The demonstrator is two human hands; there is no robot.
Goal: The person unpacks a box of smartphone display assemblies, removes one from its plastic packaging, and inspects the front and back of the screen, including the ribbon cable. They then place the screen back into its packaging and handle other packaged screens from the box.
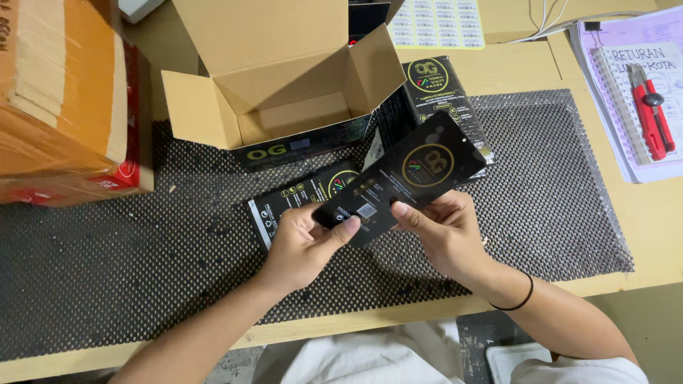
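Note:
Both hands hold one flat black packet (pixel 407 174) with a round gold emblem, tilted up to the right above the mat. My left hand (pixel 302 245) pinches its lower left end, thumb on top. My right hand (pixel 445 231) grips its lower edge from the right, a black band on that wrist. Under the hands lies another black packet (pixel 299 199) flat on the mat. A further black packet (pixel 434 89) rests behind, beside an open cardboard box (pixel 284 78) whose flaps stand up and whose inside looks bare.
A black perforated mat (pixel 555 192) covers the wooden table (pixel 640 235). A large taped brown carton (pixel 60 92) stands at the left. At the right lie a notebook (pixel 626 107) with a red utility knife (pixel 651 117), and a label sheet (pixel 437 21) at the back.

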